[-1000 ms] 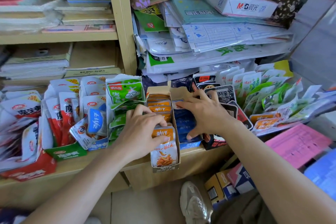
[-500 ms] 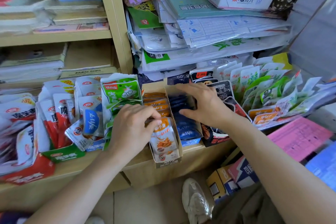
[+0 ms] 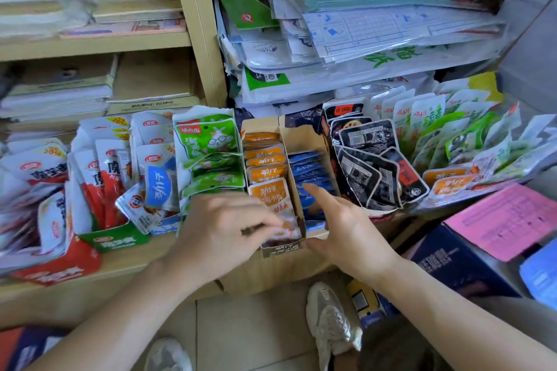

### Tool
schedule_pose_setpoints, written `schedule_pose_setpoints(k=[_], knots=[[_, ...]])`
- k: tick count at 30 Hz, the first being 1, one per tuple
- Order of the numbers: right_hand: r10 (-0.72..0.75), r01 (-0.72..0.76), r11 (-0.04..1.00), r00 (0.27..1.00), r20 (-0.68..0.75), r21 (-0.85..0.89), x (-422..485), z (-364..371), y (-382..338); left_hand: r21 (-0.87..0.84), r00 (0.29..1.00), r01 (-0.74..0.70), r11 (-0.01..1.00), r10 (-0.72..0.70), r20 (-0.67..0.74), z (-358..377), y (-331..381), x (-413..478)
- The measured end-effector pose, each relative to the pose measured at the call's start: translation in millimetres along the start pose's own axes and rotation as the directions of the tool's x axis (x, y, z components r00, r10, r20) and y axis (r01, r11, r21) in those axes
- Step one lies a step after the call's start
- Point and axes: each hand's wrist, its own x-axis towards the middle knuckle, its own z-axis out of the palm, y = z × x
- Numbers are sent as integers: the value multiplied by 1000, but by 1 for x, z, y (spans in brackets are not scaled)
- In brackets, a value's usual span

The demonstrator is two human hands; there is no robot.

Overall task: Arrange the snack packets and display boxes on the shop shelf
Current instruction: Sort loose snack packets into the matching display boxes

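Position of hands: the left hand sits at the near end of the display box, fingers curled down over the lower part of the front orange packet. Motion blur hides the fingertips, so it cannot be told whether they pinch that packet or only press on it. The right hand is spread, its index finger straight and reaching onto the blue packets, its thumb low by the box's front corner. It grips nothing.

Location of work: the display box stands between the two hands, its front panel just below the left fingertips and beside the right thumb. It appears to project a little past the edge of the shelf. The row of orange packets runs away from the left fingers toward the back. Green packets lie just beyond the left knuckles. Black packets lie beyond the right index finger, on its outer side.

Assessment: the step in hand looks to be squaring the packets and seating the box.

Recommendations:
- Keep the right thumb steady at the corner as a stop.
- Press the front packet upright with flat fingers rather than tugging it, since the foil will likely slip.
- Push the box back with even force from both hands, as the thin card walls could buckle.
- Watch the leaning green packets, which may slide into any gap.
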Motion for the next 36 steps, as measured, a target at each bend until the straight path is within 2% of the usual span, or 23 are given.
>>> schedule_pose_setpoints(k=[3, 6, 10, 12, 14, 16, 18, 21, 25, 28, 32, 34, 36], knots=[[-38, 39, 998, 999, 24, -42, 1, 4, -1, -19, 997, -68, 997, 69, 36, -2, 8, -14], [-65, 66, 997, 998, 9, -43, 5, 7, 2, -22, 998, -61, 998, 61, 10, -1, 5, -18], [-62, 62, 998, 998, -8, -22, 8, 8, 3, 45, 991, 114, 992, -110, -72, 1, -7, -5], [-57, 57, 998, 998, -20, -4, 8, 8, 2, 190, 971, 237, 953, -224, -85, 6, -14, 9], [-71, 70, 997, 997, -34, -28, 8, 10, 1, 354, 954, 297, 887, -293, -66, 14, -21, 23], [-122, 114, 987, 991, -62, -115, 9, 12, 0, 433, 938, 327, 840, -343, -42, 18, -25, 34], [-205, 178, 956, 974, -97, -232, 11, 15, -3, 440, 929, 348, 828, -369, -41, 17, -27, 37], [-345, 274, 854, 934, -88, -443, 16, 24, -4, 310, 932, 355, 882, -361, -41, 6, -27, 32], [-278, 183, 834, 954, -109, -521, 25, 35, -1, 217, 921, 390, 895, -375, -107, -23, -30, 15], [-213, 139, 828, 974, -75, -544, 29, 33, -3, 280, 892, 452, 847, -419, -173, -50, -36, -2], [-186, 135, 833, 982, -42, -536, 32, 21, -20, 402, 850, 522, 752, -500, -168, -77, -44, -22], [-186, 119, 847, 979, -79, -518, 38, 13, -36, 424, 836, 543, 725, -516, -188, -88, -42, -30], [-224, 127, 906, 954, -201, -404, 43, 8, -54, 446, 810, 579, 683, -545, -218, -100, -40, -38]])
